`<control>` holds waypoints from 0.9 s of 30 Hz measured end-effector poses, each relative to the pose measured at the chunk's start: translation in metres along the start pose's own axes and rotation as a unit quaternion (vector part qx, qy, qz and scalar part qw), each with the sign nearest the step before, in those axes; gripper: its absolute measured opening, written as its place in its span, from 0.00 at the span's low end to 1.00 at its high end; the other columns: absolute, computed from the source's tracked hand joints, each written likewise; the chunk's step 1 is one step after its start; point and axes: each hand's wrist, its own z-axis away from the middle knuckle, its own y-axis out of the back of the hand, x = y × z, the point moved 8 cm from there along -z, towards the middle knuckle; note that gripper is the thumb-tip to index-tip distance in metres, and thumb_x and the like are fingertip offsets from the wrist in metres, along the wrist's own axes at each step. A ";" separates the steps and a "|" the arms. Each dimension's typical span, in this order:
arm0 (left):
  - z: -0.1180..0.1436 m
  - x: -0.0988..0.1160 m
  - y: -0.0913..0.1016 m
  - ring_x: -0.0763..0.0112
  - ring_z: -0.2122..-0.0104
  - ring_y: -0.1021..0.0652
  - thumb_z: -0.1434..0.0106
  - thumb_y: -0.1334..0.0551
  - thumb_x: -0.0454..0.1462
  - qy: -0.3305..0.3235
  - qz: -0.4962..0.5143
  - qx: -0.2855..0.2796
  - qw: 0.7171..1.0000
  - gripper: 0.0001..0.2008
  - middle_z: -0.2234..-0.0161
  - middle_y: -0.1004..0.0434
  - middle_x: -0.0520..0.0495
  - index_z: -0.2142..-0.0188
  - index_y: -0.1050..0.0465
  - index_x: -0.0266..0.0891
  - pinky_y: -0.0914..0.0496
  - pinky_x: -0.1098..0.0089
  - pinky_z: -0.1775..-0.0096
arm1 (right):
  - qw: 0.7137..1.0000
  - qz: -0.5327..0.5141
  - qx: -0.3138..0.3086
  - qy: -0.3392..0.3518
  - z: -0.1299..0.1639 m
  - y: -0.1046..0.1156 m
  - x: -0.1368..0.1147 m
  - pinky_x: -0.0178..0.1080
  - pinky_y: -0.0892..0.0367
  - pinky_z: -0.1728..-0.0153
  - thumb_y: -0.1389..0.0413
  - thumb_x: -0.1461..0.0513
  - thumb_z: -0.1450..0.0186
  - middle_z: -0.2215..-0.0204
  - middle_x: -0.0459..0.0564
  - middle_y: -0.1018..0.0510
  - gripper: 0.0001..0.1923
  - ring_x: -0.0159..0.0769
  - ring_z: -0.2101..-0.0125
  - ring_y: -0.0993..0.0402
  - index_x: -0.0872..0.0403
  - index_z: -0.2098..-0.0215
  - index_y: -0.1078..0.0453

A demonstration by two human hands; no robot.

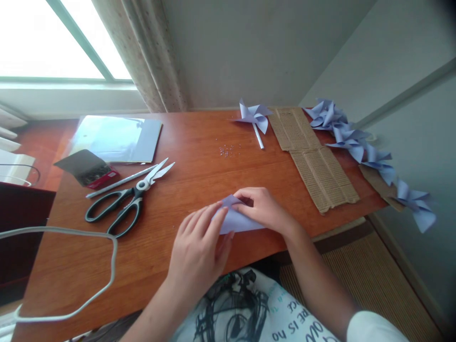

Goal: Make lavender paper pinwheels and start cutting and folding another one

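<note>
A folded piece of lilac paper (237, 222) lies on the table near its front edge, between my two hands. My left hand (201, 237) grips its left side, with the thumb low and the fingers over the top. My right hand (261, 206) holds the upper right part, its thumb and fingers curled together on the paper. Part of the paper is hidden under the fingers. Left of my hands lies a large pair of scissors (137, 192), its blades slightly apart. A thin pale stick (119, 182) rests beside the scissors.
Finished lilac pinwheels (351, 140) line the right edge, and one pinwheel (253, 116) lies at the back. Corrugated cardboard (320, 173) sits between. Tiny beads (227, 151) are scattered mid-table. An opened small box (89, 171), a sheet packet (117, 137) and a white cable (113, 266) lie left.
</note>
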 end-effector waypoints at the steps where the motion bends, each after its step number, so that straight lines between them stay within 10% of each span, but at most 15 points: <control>1: -0.008 -0.008 0.005 0.55 0.45 0.25 0.31 0.39 0.38 0.010 0.010 0.008 1.000 0.21 0.41 0.25 0.38 0.40 0.32 0.37 0.33 0.57 0.43 | 1.000 -0.013 -0.005 -0.003 0.003 0.002 0.000 0.34 0.34 0.63 0.39 0.66 0.34 0.67 0.45 0.17 0.04 0.34 0.66 0.23 0.53 0.64 0.21; 5: -0.040 -0.035 0.003 0.55 0.47 0.23 0.34 0.36 0.42 0.053 0.110 -0.084 0.989 0.24 0.43 0.25 0.39 0.40 0.32 0.38 0.29 0.60 0.47 | 0.999 -0.039 -0.012 -0.016 0.015 0.011 -0.006 0.35 0.34 0.64 0.41 0.64 0.32 0.65 0.45 0.17 0.05 0.35 0.64 0.23 0.52 0.61 0.21; 9: -0.050 -0.036 -0.019 0.71 0.69 0.24 0.34 0.35 0.43 0.072 0.260 -0.232 0.935 0.10 0.67 0.21 0.52 0.59 0.22 0.40 0.32 0.72 0.66 | 1.000 -0.026 0.006 -0.010 0.025 0.019 -0.016 0.35 0.33 0.62 0.41 0.63 0.31 0.64 0.45 0.17 0.05 0.35 0.63 0.22 0.51 0.61 0.21; 27: -0.041 -0.050 -0.027 0.75 0.74 0.27 0.35 0.35 0.42 0.170 0.397 -0.191 0.882 0.11 0.73 0.22 0.51 0.63 0.21 0.35 0.34 0.76 0.72 | 0.995 -0.022 0.094 -0.035 0.027 0.016 -0.018 0.38 0.28 0.63 0.39 0.60 0.33 0.64 0.48 0.15 0.04 0.40 0.62 0.19 0.51 0.64 0.21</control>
